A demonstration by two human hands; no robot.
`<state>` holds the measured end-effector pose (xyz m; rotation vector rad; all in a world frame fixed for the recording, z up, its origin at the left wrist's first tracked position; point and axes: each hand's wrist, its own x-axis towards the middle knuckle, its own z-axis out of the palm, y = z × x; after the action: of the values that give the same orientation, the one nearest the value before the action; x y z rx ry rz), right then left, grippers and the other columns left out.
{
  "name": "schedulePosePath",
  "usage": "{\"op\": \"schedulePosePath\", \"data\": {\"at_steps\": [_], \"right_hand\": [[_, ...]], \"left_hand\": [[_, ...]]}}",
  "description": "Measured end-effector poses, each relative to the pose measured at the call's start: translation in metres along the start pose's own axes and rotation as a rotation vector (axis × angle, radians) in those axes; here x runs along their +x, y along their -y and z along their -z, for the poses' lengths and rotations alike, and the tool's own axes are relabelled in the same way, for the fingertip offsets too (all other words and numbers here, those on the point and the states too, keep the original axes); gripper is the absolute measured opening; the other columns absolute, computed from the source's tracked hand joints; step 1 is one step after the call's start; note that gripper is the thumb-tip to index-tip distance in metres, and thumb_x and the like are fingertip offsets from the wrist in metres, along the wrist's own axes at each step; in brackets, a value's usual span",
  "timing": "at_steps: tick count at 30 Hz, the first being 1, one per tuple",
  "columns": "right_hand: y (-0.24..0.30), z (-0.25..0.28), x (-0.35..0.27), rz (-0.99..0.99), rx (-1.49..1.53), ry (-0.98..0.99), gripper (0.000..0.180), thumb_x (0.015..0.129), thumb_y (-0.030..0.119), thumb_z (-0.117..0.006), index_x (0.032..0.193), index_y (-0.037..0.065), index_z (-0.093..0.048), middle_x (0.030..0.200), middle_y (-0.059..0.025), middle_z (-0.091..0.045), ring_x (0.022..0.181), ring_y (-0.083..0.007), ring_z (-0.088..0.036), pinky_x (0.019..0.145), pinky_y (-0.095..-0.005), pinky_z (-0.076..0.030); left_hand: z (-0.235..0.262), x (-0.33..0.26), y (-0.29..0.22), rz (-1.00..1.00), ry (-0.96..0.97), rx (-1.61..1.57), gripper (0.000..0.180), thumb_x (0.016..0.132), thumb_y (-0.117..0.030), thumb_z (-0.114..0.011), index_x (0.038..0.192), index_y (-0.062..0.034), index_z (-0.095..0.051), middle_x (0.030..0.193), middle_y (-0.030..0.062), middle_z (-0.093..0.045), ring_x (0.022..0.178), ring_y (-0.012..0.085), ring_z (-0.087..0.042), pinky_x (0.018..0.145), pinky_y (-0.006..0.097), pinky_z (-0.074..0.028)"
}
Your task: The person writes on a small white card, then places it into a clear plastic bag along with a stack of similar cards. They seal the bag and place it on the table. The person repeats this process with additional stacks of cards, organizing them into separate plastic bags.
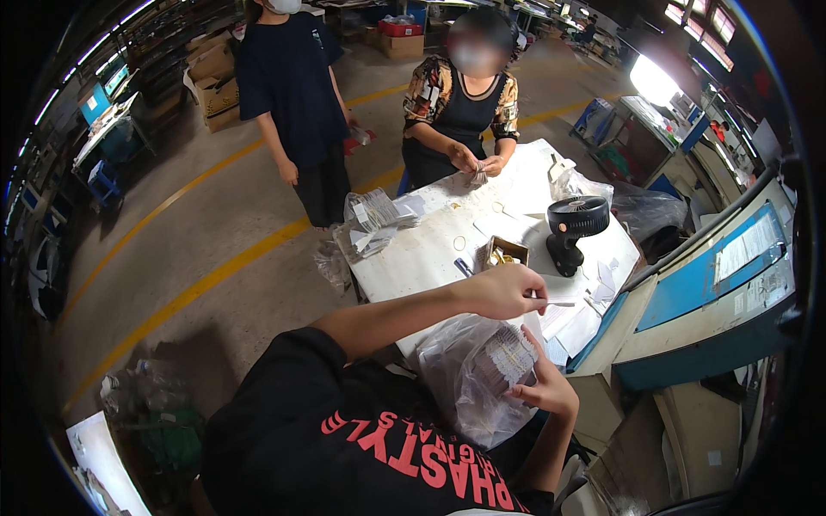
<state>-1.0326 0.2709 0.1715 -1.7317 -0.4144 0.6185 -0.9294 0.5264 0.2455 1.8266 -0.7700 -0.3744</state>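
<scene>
My left hand reaches across in front of me over the near part of the white table. Its fingers are pinched on a thin white slip, seen nearly edge-on. Below it, my right hand grips the side of a thick bundle of paper tags, its thumb and fingers spread along the edge. The bundle is pale and grey with an uneven edge. It rests on or in the mouth of a clear plastic bag near my lap; which one I cannot tell.
A black desk fan stands beside a small open box. Stacked tags lie at the table's left end. Across it, a seated co-worker handles a small bundle; another person stands left. A blue-and-cream panel borders the right.
</scene>
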Motion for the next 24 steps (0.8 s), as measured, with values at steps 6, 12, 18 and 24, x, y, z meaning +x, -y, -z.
{"op": "schedulePosePath", "data": {"at_steps": [6, 12, 18, 24], "right_hand": [[0.008, -0.008, -0.007, -0.16, -0.282, -0.089, 0.125, 0.079, 0.039, -0.089, 0.164, -0.009, -0.012, 0.132, -0.0277, -0.064, 0.134, -0.0333, -0.055, 0.109, -0.0389, -0.038], [0.039, -0.027, -0.01, -0.358, -0.907, -0.171, 0.122, 0.081, 0.073, -0.071, 0.164, -0.003, -0.023, 0.112, -0.0242, -0.073, 0.122, -0.0393, -0.062, 0.104, -0.0493, -0.032], [0.056, -0.043, -0.028, -0.41, -1.001, -0.447, 0.087, 0.095, 0.065, -0.059, 0.155, 0.003, -0.046, 0.131, -0.0195, -0.067, 0.133, -0.0332, -0.055, 0.105, -0.0563, -0.026], [0.103, -0.043, -0.063, -0.266, -1.365, -0.653, 0.063, 0.091, 0.047, -0.072, 0.14, 0.008, -0.061, 0.137, -0.0108, -0.058, 0.133, -0.0275, -0.047, 0.108, -0.0551, -0.022]], "left_hand": [[-0.011, -0.005, -0.025, -0.11, 0.05, 0.034, 0.013, 0.095, -0.007, -0.067, 0.102, 0.0018, -0.074, 0.093, 0.015, -0.077, 0.084, 0.0203, -0.072, 0.079, 0.034, -0.056], [-0.009, -0.019, -0.029, -0.165, 0.052, -0.009, 0.013, 0.097, -0.005, -0.067, 0.105, 0.0033, -0.072, 0.098, 0.017, -0.077, 0.091, 0.0262, -0.075, 0.082, 0.037, -0.058], [0.0, -0.032, -0.041, -0.203, 0.014, 0.001, 0.011, 0.095, -0.005, -0.067, 0.1, 0.0009, -0.074, 0.096, 0.0178, -0.077, 0.093, 0.028, -0.075, 0.082, 0.038, -0.057], [0.004, -0.04, -0.058, -0.322, -0.012, -0.133, 0.009, 0.099, -0.002, -0.067, 0.106, 0.0004, -0.072, 0.1, 0.0109, -0.073, 0.088, 0.0196, -0.072, 0.072, 0.031, -0.056]]}}
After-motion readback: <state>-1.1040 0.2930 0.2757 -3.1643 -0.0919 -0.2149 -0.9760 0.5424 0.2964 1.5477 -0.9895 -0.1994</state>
